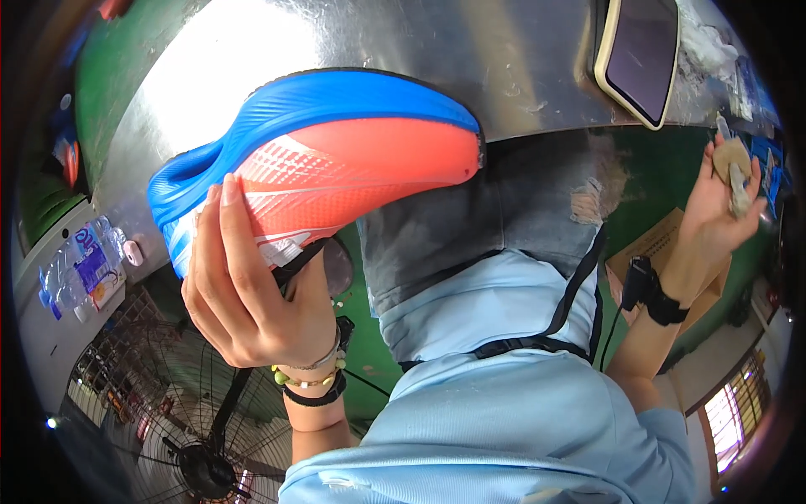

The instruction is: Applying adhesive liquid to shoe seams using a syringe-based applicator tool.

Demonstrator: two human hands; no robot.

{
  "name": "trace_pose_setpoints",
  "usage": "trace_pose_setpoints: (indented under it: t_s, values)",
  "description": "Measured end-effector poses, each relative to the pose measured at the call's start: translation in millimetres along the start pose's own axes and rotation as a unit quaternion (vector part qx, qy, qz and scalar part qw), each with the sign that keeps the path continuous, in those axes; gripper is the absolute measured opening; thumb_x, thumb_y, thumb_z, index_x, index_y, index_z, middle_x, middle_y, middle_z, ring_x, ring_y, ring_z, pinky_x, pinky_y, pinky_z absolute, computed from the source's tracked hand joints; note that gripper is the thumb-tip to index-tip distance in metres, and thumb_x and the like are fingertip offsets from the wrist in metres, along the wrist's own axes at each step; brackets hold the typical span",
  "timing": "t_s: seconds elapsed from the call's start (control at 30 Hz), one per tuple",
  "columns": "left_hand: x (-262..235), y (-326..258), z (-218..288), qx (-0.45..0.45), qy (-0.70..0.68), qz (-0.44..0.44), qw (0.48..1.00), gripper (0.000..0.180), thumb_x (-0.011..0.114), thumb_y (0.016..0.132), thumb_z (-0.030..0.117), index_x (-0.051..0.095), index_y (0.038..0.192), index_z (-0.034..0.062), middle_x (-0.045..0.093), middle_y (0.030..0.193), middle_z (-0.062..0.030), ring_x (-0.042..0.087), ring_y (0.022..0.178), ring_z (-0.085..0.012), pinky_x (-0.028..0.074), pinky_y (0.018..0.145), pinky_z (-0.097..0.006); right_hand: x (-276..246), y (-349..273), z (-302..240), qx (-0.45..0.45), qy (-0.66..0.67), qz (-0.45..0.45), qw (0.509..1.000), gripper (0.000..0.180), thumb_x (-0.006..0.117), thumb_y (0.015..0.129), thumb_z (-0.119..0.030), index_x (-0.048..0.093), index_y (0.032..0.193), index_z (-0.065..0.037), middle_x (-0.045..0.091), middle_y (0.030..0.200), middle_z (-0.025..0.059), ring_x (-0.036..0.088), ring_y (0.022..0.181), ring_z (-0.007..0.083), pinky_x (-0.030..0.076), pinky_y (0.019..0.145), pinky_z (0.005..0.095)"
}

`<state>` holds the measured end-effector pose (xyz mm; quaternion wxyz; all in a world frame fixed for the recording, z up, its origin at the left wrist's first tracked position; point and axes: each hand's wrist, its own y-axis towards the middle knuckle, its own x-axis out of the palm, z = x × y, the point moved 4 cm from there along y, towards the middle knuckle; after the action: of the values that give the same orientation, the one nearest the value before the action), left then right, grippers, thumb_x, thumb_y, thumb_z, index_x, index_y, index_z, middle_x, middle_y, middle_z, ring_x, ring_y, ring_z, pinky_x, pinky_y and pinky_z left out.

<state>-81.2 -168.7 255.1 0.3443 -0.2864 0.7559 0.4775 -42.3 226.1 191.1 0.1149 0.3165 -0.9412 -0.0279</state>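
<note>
In my left hand [243, 290] is a running shoe [361, 164] with a coral-red upper and a thick blue sole. My fingers lie across its heel end and the thumb side is hidden behind the collar. The shoe is tipped on its side, sole edge up and toe to the right, in front of the metal table [403, 38]. Off to the far right, my right hand [712, 210] is palm up with curled fingers around a small tan piece [734, 160] with whitish scraps on it. I cannot make out exactly what that piece is.
A phone in a pale case [642, 59] lies at the table's right edge, beside crumpled clear plastic [705, 42]. A cardboard box [672, 244] stands below my right forearm. At left are a plastic bottle [84, 269] and a large fan [201, 454].
</note>
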Motion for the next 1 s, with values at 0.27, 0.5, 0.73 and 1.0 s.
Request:
trace_pose_setpoints:
  t_s: [0.27,0.5,0.73,1.0]
  values:
    - [-3.4,3.4,12.2,-0.026,0.027,-0.014,0.999,0.046,0.062,0.083,0.042,0.064,0.11,0.0049,0.067,0.1,-0.0072,0.063,0.087,-0.022,0.049,0.072,-0.032,58.7,-59.3,-61.0,0.082,0.284,-0.31,0.903,0.066,0.06,0.076,-0.05,0.046,0.119,-0.003,0.038,0.126,0.0263,0.046,0.105,0.0373,0.036,0.094,0.0392]
    - [-3.8,1.4,11.2,-0.066,-0.001,-0.016,0.998,0.058,0.082,0.061,0.037,0.066,0.109,0.0083,0.066,0.103,-0.0044,0.062,0.086,-0.0229,0.051,0.073,-0.033,95.3,-114.4,-60.6,0.142,0.315,-0.512,0.786,0.047,0.077,0.073,-0.038,0.05,0.107,-0.017,0.048,0.11,0.0125,0.063,0.082,0.0333,0.058,0.062,0.0373]
    - [-1.0,-0.1,11.9,-0.019,0.036,-0.028,0.999,0.055,0.053,0.087,0.053,0.063,0.11,0.0042,0.067,0.101,-0.0084,0.063,0.088,-0.0219,0.048,0.07,-0.031,94.7,-118.0,-55.7,0.122,0.296,-0.528,0.786,0.048,0.075,0.075,-0.041,0.051,0.109,-0.017,0.047,0.11,0.015,0.062,0.081,0.036,0.058,0.062,0.0349]
    - [-0.7,-0.3,10.1,-0.006,0.044,-0.019,0.999,0.058,0.052,0.086,0.056,0.063,0.109,0.004,0.067,0.1,-0.0083,0.064,0.087,-0.0213,0.047,0.069,-0.031,102.2,-126.8,-55.9,0.127,0.275,-0.491,0.817,0.046,0.073,0.076,-0.044,0.051,0.107,-0.018,0.046,0.105,0.0144,0.06,0.081,0.0343,0.056,0.061,0.0314]
